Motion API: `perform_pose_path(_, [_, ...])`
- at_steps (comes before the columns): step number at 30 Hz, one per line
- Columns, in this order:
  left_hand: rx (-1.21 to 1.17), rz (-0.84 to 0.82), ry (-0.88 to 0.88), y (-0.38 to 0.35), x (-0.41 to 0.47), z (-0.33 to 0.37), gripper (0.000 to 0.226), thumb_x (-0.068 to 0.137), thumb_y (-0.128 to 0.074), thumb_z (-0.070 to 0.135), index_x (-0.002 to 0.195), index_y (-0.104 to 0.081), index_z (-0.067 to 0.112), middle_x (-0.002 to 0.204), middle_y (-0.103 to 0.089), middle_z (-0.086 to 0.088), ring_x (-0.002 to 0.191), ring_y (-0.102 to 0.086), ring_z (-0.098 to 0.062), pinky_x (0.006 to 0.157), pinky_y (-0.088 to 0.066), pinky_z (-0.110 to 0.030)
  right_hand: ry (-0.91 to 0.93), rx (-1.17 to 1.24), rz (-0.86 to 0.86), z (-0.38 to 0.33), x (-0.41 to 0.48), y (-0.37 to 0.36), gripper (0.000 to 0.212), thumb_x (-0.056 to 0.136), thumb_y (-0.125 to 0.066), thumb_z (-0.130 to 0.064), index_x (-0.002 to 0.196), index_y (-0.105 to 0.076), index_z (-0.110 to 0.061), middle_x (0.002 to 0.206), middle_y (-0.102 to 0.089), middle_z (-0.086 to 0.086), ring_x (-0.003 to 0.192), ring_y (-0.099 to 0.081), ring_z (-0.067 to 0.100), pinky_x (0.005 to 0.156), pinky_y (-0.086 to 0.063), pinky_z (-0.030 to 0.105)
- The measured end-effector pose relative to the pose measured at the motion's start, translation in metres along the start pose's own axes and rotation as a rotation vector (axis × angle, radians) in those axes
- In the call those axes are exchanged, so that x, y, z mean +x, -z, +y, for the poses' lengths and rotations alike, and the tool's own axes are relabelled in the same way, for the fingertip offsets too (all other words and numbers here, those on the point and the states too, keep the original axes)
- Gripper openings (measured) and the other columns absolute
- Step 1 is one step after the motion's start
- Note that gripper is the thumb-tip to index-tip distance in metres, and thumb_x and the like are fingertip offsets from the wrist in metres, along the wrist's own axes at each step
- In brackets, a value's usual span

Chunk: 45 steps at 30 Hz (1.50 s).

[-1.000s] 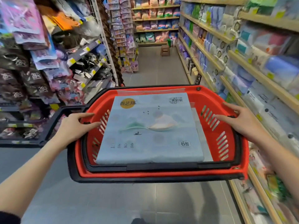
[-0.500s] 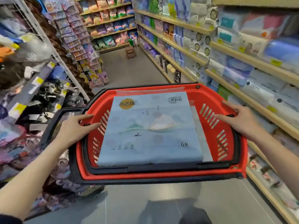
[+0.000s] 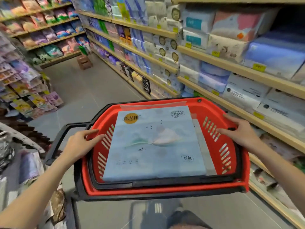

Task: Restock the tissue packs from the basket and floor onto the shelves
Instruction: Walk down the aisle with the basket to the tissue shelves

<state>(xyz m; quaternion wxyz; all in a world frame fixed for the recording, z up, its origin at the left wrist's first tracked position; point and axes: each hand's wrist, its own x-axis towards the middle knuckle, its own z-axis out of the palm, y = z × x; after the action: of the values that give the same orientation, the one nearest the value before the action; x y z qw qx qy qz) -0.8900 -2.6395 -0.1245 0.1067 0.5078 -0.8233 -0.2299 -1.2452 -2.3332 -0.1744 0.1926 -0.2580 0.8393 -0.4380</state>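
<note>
I carry a red basket (image 3: 231, 176) with black handles at waist height. A large pale blue tissue pack (image 3: 153, 146) lies flat on top inside it, with a mountain picture and an orange round logo; at least one more pack shows under its right edge. My left hand (image 3: 79, 144) grips the basket's left rim and my right hand (image 3: 239, 131) grips its right rim. Wooden shelves (image 3: 234, 66) stacked with tissue packs run along my right.
Grey tiled aisle floor (image 3: 85, 90) stretches ahead, with a small brown stool (image 3: 85, 61) at its far end. Racks of hanging packets (image 3: 24, 90) line the left. More stocked shelves (image 3: 49, 30) close the aisle at the back.
The view has swung to the right: the tissue shelves now fill the right side and the left racks have slid away. Both hands hold the basket as before.
</note>
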Motion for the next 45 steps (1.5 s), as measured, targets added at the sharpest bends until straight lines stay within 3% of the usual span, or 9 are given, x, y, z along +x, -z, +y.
perform_pose_path(4, [0.012,-0.039,-0.067,-0.014,0.074,0.025,0.046,0.077,-0.063,0.052,0.116,-0.064,0.027,0.08,-0.059,-0.008,0.079,-0.054,-0.026,0.07,-0.039,-0.034,-0.047,0.007,0.08,-0.005,0.036,0.004,0.068,0.073,-0.074,-0.022,0.134,-0.044,-0.021,0.107,-0.061,0.0,0.077,-0.059,0.005,0.073,-0.044,0.023])
perform_pose_path(8, [0.008,-0.097,-0.16,-0.023,0.145,0.054,0.046,0.076,-0.063,0.053,0.116,-0.064,0.03,0.093,-0.067,-0.012,0.089,-0.061,-0.031,0.072,-0.042,-0.035,-0.059,-0.045,0.212,-0.009,0.062,0.011,0.067,0.072,-0.075,-0.022,0.133,-0.047,-0.018,0.114,-0.062,0.003,0.095,-0.058,0.013,0.085,-0.041,0.026])
perform_pose_path(16, [0.016,-0.263,-0.378,-0.055,0.285,0.107,0.048,0.076,-0.063,0.054,0.117,-0.063,0.029,0.096,-0.066,-0.013,0.099,-0.061,-0.032,0.074,-0.041,-0.035,-0.239,0.008,0.415,-0.019,0.087,-0.002,0.067,0.074,-0.073,-0.021,0.135,-0.044,-0.019,0.105,-0.059,-0.001,0.086,-0.061,0.016,0.081,-0.047,0.03])
perform_pose_path(20, [0.043,-0.35,-0.513,-0.072,0.352,0.132,0.051,0.076,-0.065,0.052,0.12,-0.062,0.026,0.105,-0.069,-0.014,0.101,-0.062,-0.03,0.078,-0.044,-0.036,-0.343,0.079,0.538,-0.023,0.089,-0.033,0.068,0.073,-0.073,-0.026,0.135,-0.043,-0.023,0.109,-0.066,0.004,0.082,-0.064,0.013,0.078,-0.049,0.029])
perform_pose_path(23, [0.081,-0.413,-0.63,-0.078,0.391,0.154,0.056,0.074,-0.066,0.055,0.121,-0.061,0.025,0.107,-0.069,-0.014,0.102,-0.062,-0.03,0.081,-0.045,-0.037,-0.391,0.09,0.629,-0.029,0.084,-0.057,0.09,0.055,-0.076,-0.053,0.134,-0.045,-0.022,0.112,-0.065,0.005,0.089,-0.063,0.015,0.082,-0.048,0.032])
perform_pose_path(25, [0.102,-0.454,-0.714,-0.083,0.413,0.17,0.056,0.074,-0.066,0.054,0.121,-0.061,0.024,0.112,-0.068,-0.012,0.104,-0.062,-0.029,0.082,-0.046,-0.037,-0.442,0.121,0.689,-0.033,0.078,-0.071,0.083,0.06,-0.077,-0.043,0.133,-0.046,-0.019,0.112,-0.066,0.007,0.089,-0.063,0.017,0.083,-0.048,0.032])
perform_pose_path(27, [0.127,-0.498,-0.777,-0.089,0.427,0.187,0.053,0.077,-0.065,0.05,0.122,-0.06,0.024,0.114,-0.067,-0.012,0.105,-0.062,-0.029,0.081,-0.046,-0.036,-0.491,0.171,0.744,-0.032,0.072,-0.084,0.071,0.07,-0.076,-0.024,0.134,-0.045,-0.019,0.112,-0.066,0.009,0.089,-0.064,0.019,0.083,-0.05,0.034])
perform_pose_path(35, [0.144,-0.675,-0.888,-0.138,0.445,0.222,0.079,0.059,-0.053,0.077,0.122,-0.058,0.031,0.116,-0.067,-0.008,0.102,-0.063,-0.025,0.09,-0.05,-0.044,-0.642,0.162,0.877,-0.023,0.054,-0.104,0.071,0.073,-0.074,-0.026,0.136,-0.043,-0.021,0.111,-0.064,0.007,0.092,-0.064,0.023,0.083,-0.052,0.038])
perform_pose_path(45, [0.201,-0.799,-0.836,-0.221,0.432,0.233,0.055,0.08,-0.063,0.046,0.129,-0.053,0.025,0.118,-0.063,-0.012,0.098,-0.061,-0.027,0.075,-0.046,-0.033,-0.77,0.278,0.826,0.027,0.053,-0.095,0.072,0.073,-0.074,-0.019,0.136,-0.039,-0.025,0.119,-0.061,0.007,0.095,-0.064,0.022,0.087,-0.052,0.04])
